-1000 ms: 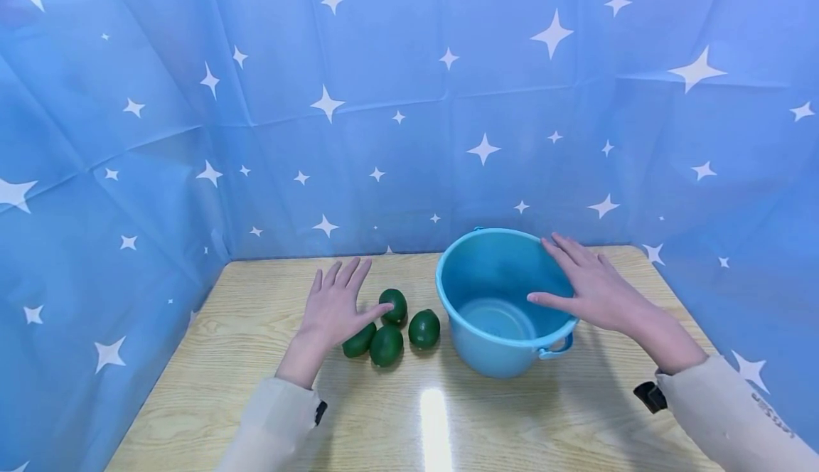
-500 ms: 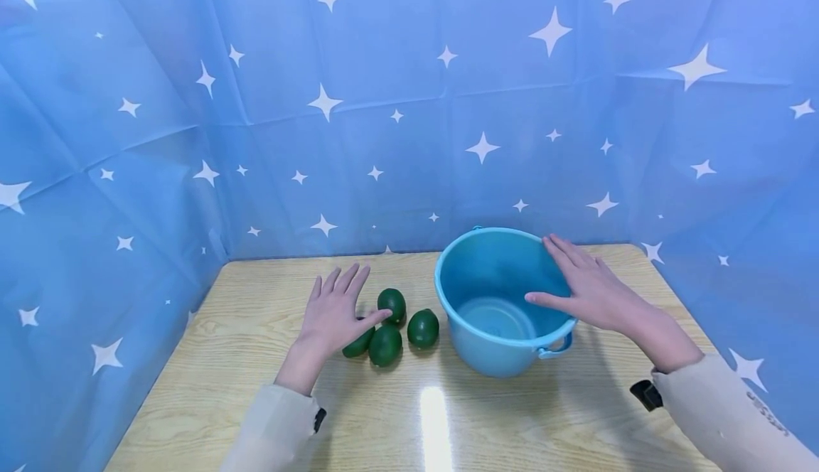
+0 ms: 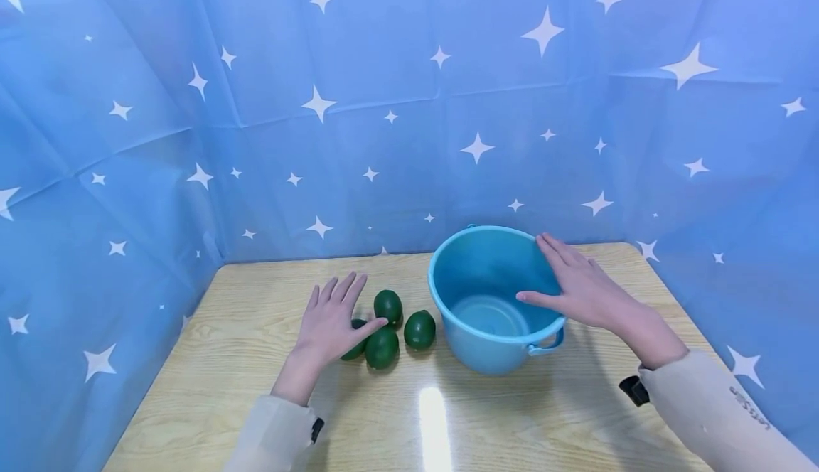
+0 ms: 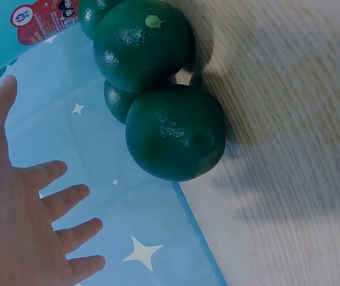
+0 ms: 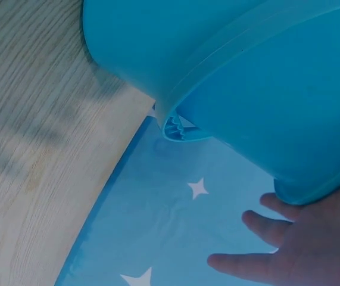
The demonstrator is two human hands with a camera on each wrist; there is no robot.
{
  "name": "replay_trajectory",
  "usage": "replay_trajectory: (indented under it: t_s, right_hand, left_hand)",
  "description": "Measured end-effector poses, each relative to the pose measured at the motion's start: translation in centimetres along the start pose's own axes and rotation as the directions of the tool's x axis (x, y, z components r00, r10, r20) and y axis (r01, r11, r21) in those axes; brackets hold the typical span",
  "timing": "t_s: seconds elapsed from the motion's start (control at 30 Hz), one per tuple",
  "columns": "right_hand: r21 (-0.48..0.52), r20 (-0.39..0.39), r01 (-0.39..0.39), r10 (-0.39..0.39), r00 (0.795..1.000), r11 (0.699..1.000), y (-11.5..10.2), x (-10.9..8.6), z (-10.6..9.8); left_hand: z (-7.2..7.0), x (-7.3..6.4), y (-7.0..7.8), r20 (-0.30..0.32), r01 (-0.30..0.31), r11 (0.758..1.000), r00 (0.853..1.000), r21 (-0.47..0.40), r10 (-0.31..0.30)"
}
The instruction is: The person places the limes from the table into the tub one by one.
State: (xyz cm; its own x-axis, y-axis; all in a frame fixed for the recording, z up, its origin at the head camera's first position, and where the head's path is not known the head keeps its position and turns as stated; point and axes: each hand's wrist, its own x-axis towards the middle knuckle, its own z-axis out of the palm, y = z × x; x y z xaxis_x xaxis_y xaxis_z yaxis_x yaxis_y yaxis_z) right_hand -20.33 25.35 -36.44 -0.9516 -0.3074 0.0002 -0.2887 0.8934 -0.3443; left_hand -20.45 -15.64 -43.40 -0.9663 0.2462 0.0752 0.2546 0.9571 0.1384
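Observation:
Several glossy, dark green round fruits (image 3: pixel 382 347) are clustered on the wooden table; their exact kind is unclear. One nearby fruit (image 4: pixel 175 132) shows large in the left wrist view. My left hand (image 3: pixel 326 328) hovers just left of the cluster with fingers spread, its thumb overlapping part of one fruit in the head view. It holds nothing. A light blue plastic bucket (image 3: pixel 483 351) stands to the right of the fruits, its visible inside bare. My right hand (image 3: pixel 585 288) is at the bucket's right rim, fingers straight and thumb over the opening; whether it touches the rim is hard to tell.
The wooden table (image 3: pixel 211 387) reaches back to a blue curtain (image 3: pixel 358 138) with white stars, which surrounds it at the back and sides. A bucket handle end (image 3: pixel 546 344) juts out near the front right of the rim. A bright light reflection lies on the tabletop.
The head view has shifted slightly, moving everything a little left in the picture. My left hand has drawn back slightly toward me. Fruits, bucket and right hand keep their arrangement.

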Motion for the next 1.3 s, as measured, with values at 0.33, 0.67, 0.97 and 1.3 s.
replay_trajectory:
  t_s: [0.33, 0.67, 0.97, 1.3]
  right_hand:
    - [0.0, -0.006, 0.008, -0.008, 1.0, 1.0, 0.1, 0.0, 0.2]
    - [-0.01, -0.012, 0.007, -0.007, 1.0, 1.0, 0.2, 0.0, 0.2]
    - [-0.018, -0.014, 0.014, -0.014, 1.0, 1.0, 0.2, 0.1, 0.3]
    - [-0.013, -0.02, 0.015, -0.016, 1.0, 1.0, 0.3, 0.2, 0.5]
  left_hand:
    - [0.2, -1.1, -0.5, 0.031, -0.025, 0.999, 0.999, -0.028, 0.025]
    - [0.4, -1.6, -1.0, 0.071, -0.087, 0.995, 0.993, -0.048, 0.09]
    - [0.8, -2.1, -1.5, 0.079, -0.09, 0.994, 0.992, -0.068, 0.096]
    - [1.5, -2.4, -2.0, 0.101, -0.079, 0.994, 0.991, -0.074, 0.086]
